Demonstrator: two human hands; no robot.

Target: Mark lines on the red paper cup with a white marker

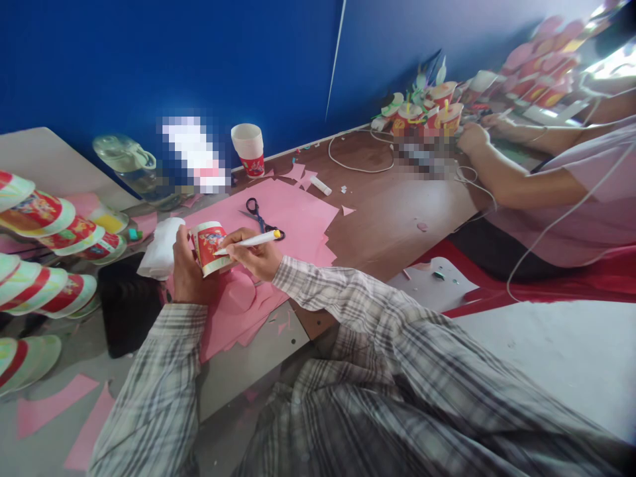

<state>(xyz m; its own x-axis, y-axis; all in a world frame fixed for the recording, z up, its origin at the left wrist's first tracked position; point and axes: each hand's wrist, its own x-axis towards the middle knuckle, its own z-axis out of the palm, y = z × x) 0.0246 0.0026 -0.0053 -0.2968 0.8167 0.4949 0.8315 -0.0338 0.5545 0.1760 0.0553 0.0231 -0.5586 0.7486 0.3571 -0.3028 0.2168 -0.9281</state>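
My left hand (pixel 191 271) is wrapped round a red and white paper cup (pixel 209 244), which lies tilted on its side above the pink paper. In my right hand (pixel 261 257) is a white marker pen (pixel 256 240) with a yellow end, its tip at the printed side of the cup. Under both hands spread several sheets of pink paper (pixel 298 212). Scissors (pixel 254 211) with dark handles rest on the paper just beyond the pen. Beside my left hand lies a white folded wad, perhaps tissue (pixel 163 246).
Stacked paper cups (pixel 54 222) crowd the left, near a black tablet-like slab (pixel 129 305) and a clear jug (pixel 132 169). More cups (pixel 248 149) stand by the blue wall. A glue stick (pixel 320 185) lies behind the paper. At right, another person's arms (pixel 517 162) reach over the table.
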